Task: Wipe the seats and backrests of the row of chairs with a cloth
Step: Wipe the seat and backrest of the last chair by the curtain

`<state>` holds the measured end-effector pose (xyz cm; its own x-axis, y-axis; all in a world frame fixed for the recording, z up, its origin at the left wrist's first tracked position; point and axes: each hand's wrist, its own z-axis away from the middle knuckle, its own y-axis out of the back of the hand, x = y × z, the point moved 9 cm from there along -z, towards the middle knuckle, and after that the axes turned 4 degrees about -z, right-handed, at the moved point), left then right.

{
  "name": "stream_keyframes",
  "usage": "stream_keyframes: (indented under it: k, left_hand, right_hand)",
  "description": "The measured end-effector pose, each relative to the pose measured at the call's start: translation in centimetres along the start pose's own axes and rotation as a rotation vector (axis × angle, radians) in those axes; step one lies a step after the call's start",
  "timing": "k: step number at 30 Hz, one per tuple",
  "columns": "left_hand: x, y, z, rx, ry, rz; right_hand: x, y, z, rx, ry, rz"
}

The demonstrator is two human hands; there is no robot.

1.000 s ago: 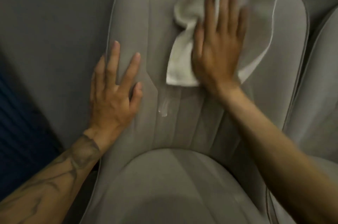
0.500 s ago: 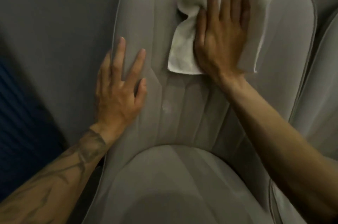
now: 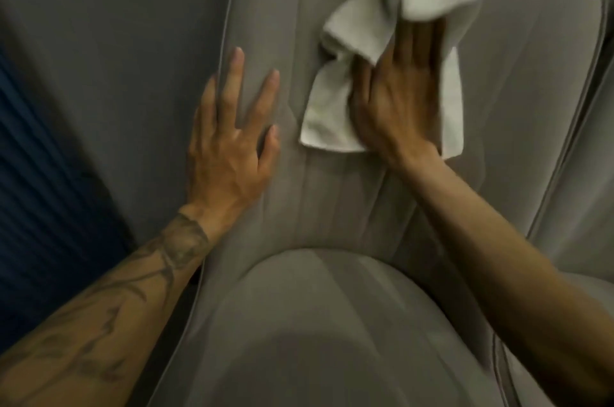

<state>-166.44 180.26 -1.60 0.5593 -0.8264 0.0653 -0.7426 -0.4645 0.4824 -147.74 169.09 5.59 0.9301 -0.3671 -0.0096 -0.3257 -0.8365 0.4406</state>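
A grey padded chair fills the view, its backrest (image 3: 518, 81) rising ahead and its seat cushion (image 3: 319, 323) below. A white cloth (image 3: 352, 74) lies crumpled on the upper middle of the backrest. My right hand (image 3: 398, 97) presses flat on the cloth with straight fingers; a fold of cloth covers the fingertips. My left hand (image 3: 229, 144) rests flat with spread fingers on the left side of the backrest, apart from the cloth.
A second grey chair (image 3: 584, 194) stands right beside this one on the right. A grey wall (image 3: 116, 57) runs behind on the left, with a dark blue ribbed surface (image 3: 40, 200) at the far left.
My right hand has slid the cloth across the backrest, and a cloth fold now lies over the fingertips. The wet streak below the cloth is gone. My left hand stays put.
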Motion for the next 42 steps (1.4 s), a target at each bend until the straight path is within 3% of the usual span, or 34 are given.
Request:
stream_keyframes:
  k: [1,3,8,10,11,14,16,18,21,22,24,28,32,35,37,40,42]
  left_hand:
    - [0.0,0.0,0.0,0.004,0.000,-0.006]
    - [-0.2,-0.2,0.1,0.008,0.006,-0.026]
    - [0.1,-0.4,0.0,0.003,-0.003,-0.015]
    - [-0.2,-0.3,0.0,-0.002,0.008,0.001]
    - [-0.2,-0.3,0.0,-0.011,0.009,0.009]
    - [0.0,-0.1,0.1,-0.003,0.004,0.007]
    - [0.1,-0.1,0.0,-0.002,-0.005,0.013]
    - [0.1,-0.1,0.0,0.006,-0.002,0.023]
    - [0.0,-0.3,0.1,0.016,-0.007,0.030]
    - [0.0,-0.2,0.0,0.024,-0.006,0.026]
    - [-0.1,-0.2,-0.1,0.021,0.005,0.027]
    - [0.0,-0.1,0.1,0.023,-0.007,0.029]
    - [0.2,0.0,0.0,0.002,-0.007,0.051]
    - [-0.1,-0.1,0.1,0.003,0.008,0.068]
    - [-0.3,-0.3,0.1,0.007,0.011,0.070]
    - [-0.1,-0.4,0.1,0.023,-0.006,0.077]
    - [-0.1,-0.3,0.1,0.042,-0.004,0.058]
  right_hand:
    - [-1.0,0.1,-1.1,0.133,-0.024,0.045]
    - [-2.6,-1.4,1.3,0.151,0.004,0.081]
    - [-6.6,-7.2,20.6,-0.421,0.517,0.111]
    - [-6.4,-7.8,21.0,-0.476,0.600,0.297]
    - [-5.8,-7.6,19.1,-0.446,0.561,0.303]
    - [-5.6,-5.6,11.9,-0.263,0.413,-0.048]
    - [-5.4,-6.1,10.2,-0.224,0.259,-0.041]
    - [-6.4,-6.2,12.3,-0.190,0.311,-0.001]
    - [-9.3,-8.1,20.0,-0.456,0.627,-0.025]
    - [-9.4,-8.8,21.6,-0.572,0.641,-0.037]
    - [-9.0,-8.6,20.6,-0.620,0.533,-0.096]
    - [-6.7,-3.5,6.7,-0.116,0.482,0.008]
    - [-4.8,-0.4,-3.0,0.063,0.245,-0.014]
    - [-5.2,-0.5,-3.1,0.146,0.083,0.038]
    - [-6.7,-1.9,2.1,0.054,0.096,-0.033]
    - [-8.9,-4.2,11.3,-0.262,0.242,-0.103]
    - [-8.7,-4.5,10.8,-0.323,0.310,-0.173]
